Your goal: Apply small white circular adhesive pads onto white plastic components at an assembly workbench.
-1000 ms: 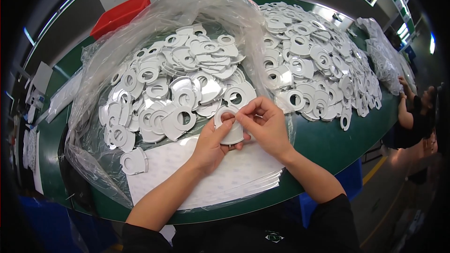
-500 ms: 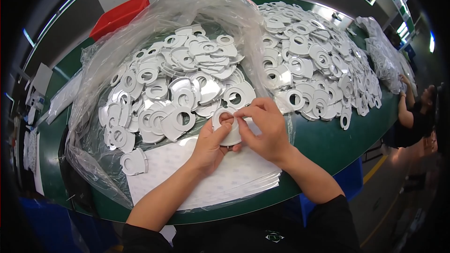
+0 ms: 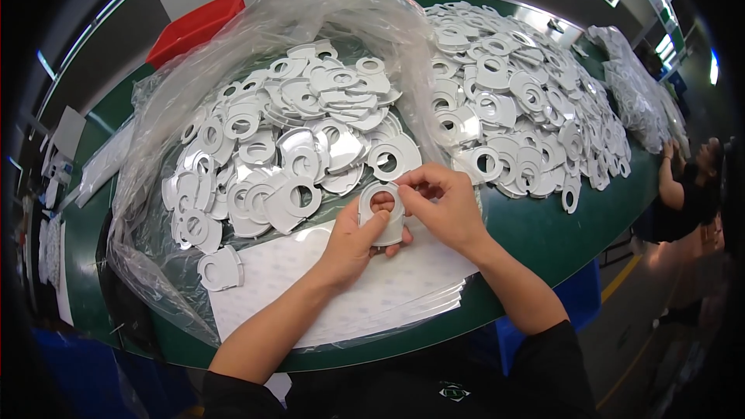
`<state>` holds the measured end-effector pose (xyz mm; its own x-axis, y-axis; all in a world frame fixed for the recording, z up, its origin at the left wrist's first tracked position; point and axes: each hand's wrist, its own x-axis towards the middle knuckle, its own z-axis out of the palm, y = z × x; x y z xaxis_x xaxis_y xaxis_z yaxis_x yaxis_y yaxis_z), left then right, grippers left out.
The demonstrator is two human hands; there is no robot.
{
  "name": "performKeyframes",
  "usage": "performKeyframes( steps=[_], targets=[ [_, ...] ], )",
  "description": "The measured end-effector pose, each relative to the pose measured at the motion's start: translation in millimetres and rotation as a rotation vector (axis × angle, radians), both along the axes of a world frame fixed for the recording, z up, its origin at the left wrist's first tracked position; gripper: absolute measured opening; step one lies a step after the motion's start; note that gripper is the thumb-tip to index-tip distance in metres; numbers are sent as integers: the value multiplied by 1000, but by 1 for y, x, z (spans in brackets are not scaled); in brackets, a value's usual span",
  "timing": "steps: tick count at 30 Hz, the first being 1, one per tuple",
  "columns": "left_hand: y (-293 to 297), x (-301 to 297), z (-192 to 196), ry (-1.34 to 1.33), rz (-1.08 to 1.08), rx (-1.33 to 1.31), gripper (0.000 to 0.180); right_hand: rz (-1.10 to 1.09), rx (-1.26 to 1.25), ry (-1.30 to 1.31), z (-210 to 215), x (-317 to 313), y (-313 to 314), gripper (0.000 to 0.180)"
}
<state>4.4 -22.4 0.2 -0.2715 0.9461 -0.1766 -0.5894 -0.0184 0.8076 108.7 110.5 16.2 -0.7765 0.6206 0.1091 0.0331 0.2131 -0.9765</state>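
A white plastic part with a large round hole [image 3: 385, 226] is tilted up in my left hand [image 3: 351, 247]. The left thumb presses on its face beside the hole, and fingertips show through the hole and below the lower edge. My right hand [image 3: 445, 206] pinches thumb and index finger together at the part's upper right rim; whatever thin thing may lie between those fingertips is too small to make out. Below both hands lies a stack of white sheets [image 3: 334, 291]. Just beyond is a heap of similar white parts [image 3: 310, 101], and one single part [image 3: 220, 268] lies at the sheets' left corner.
Crumpled clear plastic film [image 3: 147, 163] wraps around the left heap. A larger heap of white parts [image 3: 535, 101] covers the right of the green table [image 3: 543, 225]. A red bin [image 3: 194, 27] stands at the back left. Another person [image 3: 687, 186] works at the far right beside clear bags [image 3: 632, 81].
The held part has shifted slightly right and down, its face now turned more toward me. My right fingertips have moved from beside the hole to the upper right rim.
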Motion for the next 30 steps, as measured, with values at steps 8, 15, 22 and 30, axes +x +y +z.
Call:
performKeyframes(
  steps=[8, 15, 22, 30],
  targets=[
    [2, 2, -5, -5, -106, 51, 67, -86, 120, -70, 1, 1, -2, 20],
    [-1, 0, -4, 83, -190, 34, 90, -195, 706, -269, 16, 1, -13, 40],
    [2, -3, 0, -9, -144, -44, 88, -77, 759, -304, 25, 11, -8, 40],
    [3, -6, 2, -94, -144, -66, 87, 63, 489, -257, 23, 16, 1, 19]
  ],
)
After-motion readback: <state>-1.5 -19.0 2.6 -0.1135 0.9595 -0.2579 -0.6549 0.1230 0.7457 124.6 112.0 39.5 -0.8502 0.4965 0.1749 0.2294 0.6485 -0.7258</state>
